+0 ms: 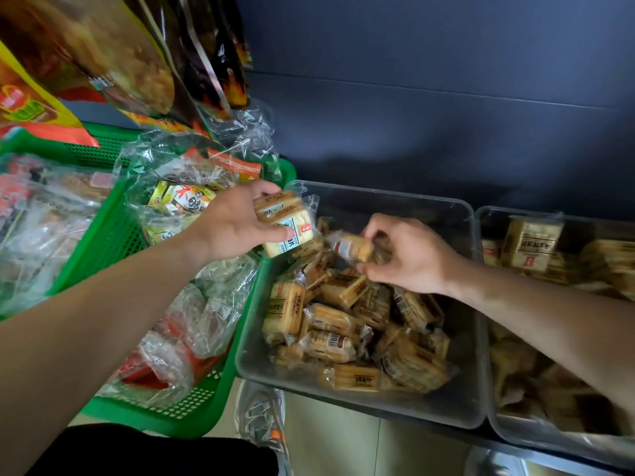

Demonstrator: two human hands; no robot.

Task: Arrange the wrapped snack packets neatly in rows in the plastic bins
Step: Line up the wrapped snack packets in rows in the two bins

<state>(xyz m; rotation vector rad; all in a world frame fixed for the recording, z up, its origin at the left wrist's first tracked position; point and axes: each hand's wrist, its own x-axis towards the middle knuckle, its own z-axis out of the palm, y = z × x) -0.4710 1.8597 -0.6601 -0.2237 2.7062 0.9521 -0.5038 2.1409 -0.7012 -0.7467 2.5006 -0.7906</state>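
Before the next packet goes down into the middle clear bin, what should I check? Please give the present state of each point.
1. Left hand grips the held packets: ok.
2. Right hand pinches the single packet: ok.
3. Loose packets in the middle bin lie in rows: not ok, jumbled.
4. Bare floor at that bin's far end: ok.
5. Right bin in rows: cannot tell, partly cut off.
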